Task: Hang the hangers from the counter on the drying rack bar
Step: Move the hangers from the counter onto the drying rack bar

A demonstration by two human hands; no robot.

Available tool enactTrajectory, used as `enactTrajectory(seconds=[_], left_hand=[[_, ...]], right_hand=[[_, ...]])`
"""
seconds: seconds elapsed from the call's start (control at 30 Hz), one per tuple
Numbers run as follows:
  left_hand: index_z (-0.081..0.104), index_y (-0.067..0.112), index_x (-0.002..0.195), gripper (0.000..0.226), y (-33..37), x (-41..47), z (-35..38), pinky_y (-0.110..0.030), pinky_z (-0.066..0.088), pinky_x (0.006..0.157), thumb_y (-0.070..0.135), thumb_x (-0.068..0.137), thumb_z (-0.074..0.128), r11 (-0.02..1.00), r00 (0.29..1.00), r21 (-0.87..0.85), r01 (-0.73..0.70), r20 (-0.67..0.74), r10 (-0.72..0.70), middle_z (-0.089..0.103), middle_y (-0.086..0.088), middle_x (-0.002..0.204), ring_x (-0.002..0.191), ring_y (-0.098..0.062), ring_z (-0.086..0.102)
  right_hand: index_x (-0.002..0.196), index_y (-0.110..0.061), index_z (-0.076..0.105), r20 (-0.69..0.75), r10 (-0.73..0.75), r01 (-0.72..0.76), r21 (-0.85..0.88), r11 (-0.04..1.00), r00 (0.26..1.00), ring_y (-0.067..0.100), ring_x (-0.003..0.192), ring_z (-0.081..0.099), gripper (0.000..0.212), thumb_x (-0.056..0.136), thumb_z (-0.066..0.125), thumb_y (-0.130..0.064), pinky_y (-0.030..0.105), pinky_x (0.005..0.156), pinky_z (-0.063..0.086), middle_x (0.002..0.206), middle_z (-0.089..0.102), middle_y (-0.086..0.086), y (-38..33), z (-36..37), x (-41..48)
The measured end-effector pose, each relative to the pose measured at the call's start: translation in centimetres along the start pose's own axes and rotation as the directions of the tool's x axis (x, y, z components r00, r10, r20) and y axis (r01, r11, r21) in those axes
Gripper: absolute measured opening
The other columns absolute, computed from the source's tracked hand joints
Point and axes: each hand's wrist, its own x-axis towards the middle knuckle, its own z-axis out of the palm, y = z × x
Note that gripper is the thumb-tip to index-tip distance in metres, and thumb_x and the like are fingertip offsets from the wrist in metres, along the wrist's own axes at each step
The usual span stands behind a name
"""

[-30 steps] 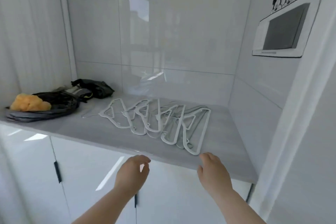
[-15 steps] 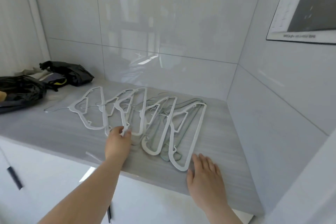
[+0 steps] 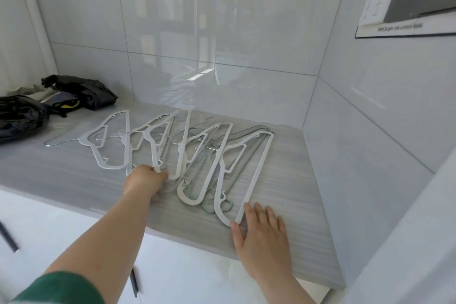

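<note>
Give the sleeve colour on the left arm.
Dark green; the sleeve shows bottom-left in the head view.

Grey wood-grain counter [image 3: 296,242]: a row of white plastic hangers [image 3: 213,170] lies flat and overlapping at centre, with thin green wire hangers [image 3: 207,208] among them. Left hand [image 3: 145,177], at 7 o'clock of the row, has its fingers curled over the near ends of the hangers. Right hand [image 3: 261,234], at 5 o'clock, lies flat, fingers straight, touching the rightmost hanger's near corner. Black plastic bags [image 3: 84,91] at 10 o'clock. Framed wall picture [image 3: 407,0] at 2 o'clock.
</note>
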Motion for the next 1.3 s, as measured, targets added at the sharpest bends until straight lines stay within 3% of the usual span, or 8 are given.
enactTrajectory(seconds=[0.17, 0.33, 0.47, 0.6, 0.7, 0.83, 1.17, 1.3], left_hand=[[0.053, 0.000, 0.098, 0.050, 1.3, 0.8, -0.7, -0.031, 0.041, 0.074, 0.047, 0.083, 0.057, 0.993, 0.995, 0.078, 0.092, 0.041, -0.096, 0.052, -0.010, 0.071, 0.084, -0.031, 0.054], [0.053, 0.010, 0.089, 0.031, 0.8, -0.3, 0.0, -0.032, 0.041, 0.077, 0.041, 0.086, 0.049, 0.978, 0.998, 0.203, 0.045, -0.053, -0.035, 0.056, -0.009, 0.085, 0.096, -0.031, 0.058], [0.056, 0.006, 0.087, 0.018, -0.3, -1.7, -0.5, -0.032, 0.037, 0.071, 0.021, 0.089, 0.046, 0.997, 0.993, -0.027, -0.078, -0.093, 0.075, 0.054, -0.013, 0.086, 0.083, -0.030, 0.049], [0.052, -0.001, 0.112, 0.027, -1.1, -3.1, -1.7, -0.029, 0.037, 0.067, 0.012, 0.093, 0.037, 0.951, 0.979, -0.279, -0.135, -0.185, 0.084, 0.059, -0.014, 0.098, 0.079, -0.025, 0.049], [0.044, 0.005, 0.108, 0.019, -1.1, -4.3, -2.5, -0.021, 0.049, 0.043, 0.012, 0.097, 0.030, 0.847, 0.986, -0.510, -0.150, -0.139, 0.091, 0.064, -0.008, 0.091, 0.046, -0.014, 0.062], [0.041, 0.009, 0.102, 0.014, -0.5, -6.1, -3.8, -0.014, 0.047, 0.036, 0.013, 0.098, 0.027, 0.795, 0.967, -0.554, -0.246, -0.193, 0.165, 0.063, 0.000, 0.074, 0.035, -0.004, 0.058], [0.046, 0.021, 0.081, 0.027, -1.5, -13.1, -8.6, -0.015, 0.046, 0.040, 0.012, 0.098, 0.027, 0.700, 0.913, -0.588, -0.405, -0.295, 0.281, 0.068, 0.011, 0.054, 0.038, -0.010, 0.059], [0.050, 0.018, 0.082, 0.027, -3.0, -17.0, -11.1, -0.014, 0.043, 0.038, 0.009, 0.098, 0.030, 0.708, 0.903, -0.562, -0.427, -0.306, 0.302, 0.068, 0.007, 0.054, 0.035, -0.013, 0.057]], right_hand=[[0.086, -0.019, 0.075, -0.062, -0.002, 0.003, 0.007, 1.000, 0.998, 0.025, 0.080, 0.071, 0.084, 0.093, -0.004, -0.048, 0.043, 0.066, 0.057, 0.088, 0.074, 0.003, 0.1, 0.5, 0.2], [0.085, -0.017, 0.075, -0.064, -0.013, 0.012, -0.011, 1.000, 0.998, 0.027, 0.080, 0.071, 0.054, 0.077, 0.032, -0.049, 0.045, 0.066, 0.057, 0.086, 0.074, 0.005, -0.1, 0.6, 0.3], [0.084, -0.016, 0.075, -0.060, -0.022, 0.021, -0.013, 1.000, 0.998, 0.028, 0.079, 0.071, 0.055, 0.070, 0.034, -0.048, 0.046, 0.065, 0.056, 0.084, 0.074, 0.006, -0.1, 0.5, 0.2], [0.083, -0.014, 0.075, -0.093, -0.037, 0.034, -0.027, 0.999, 0.995, 0.029, 0.078, 0.071, 0.055, 0.069, 0.034, -0.047, 0.047, 0.064, 0.056, 0.083, 0.074, 0.008, -0.1, 0.6, 0.2], [0.083, -0.014, 0.075, -0.093, -0.043, 0.040, -0.033, 0.999, 0.995, 0.030, 0.077, 0.071, 0.055, 0.069, 0.034, -0.047, 0.047, 0.064, 0.056, 0.082, 0.074, 0.009, 0.0, 0.8, 0.1], [0.082, -0.013, 0.075, -0.077, -0.038, 0.036, -0.024, 0.999, 0.996, 0.031, 0.076, 0.071, 0.055, 0.069, 0.034, -0.047, 0.048, 0.063, 0.055, 0.081, 0.074, 0.009, 0.2, 1.1, 0.2], [0.088, -0.004, 0.071, -0.127, -0.121, 0.131, 0.078, 0.988, 0.985, 0.034, 0.076, 0.069, 0.056, 0.072, 0.035, -0.044, 0.045, 0.062, 0.055, 0.083, 0.072, 0.015, 0.6, 1.1, 0.0], [0.105, 0.004, 0.057, -0.450, -0.082, 0.258, 0.345, 0.902, 0.889, 0.042, 0.089, 0.065, 0.052, 0.076, 0.039, -0.035, 0.040, 0.076, 0.051, 0.101, 0.066, 0.027, 0.4, -0.3, 1.1]])
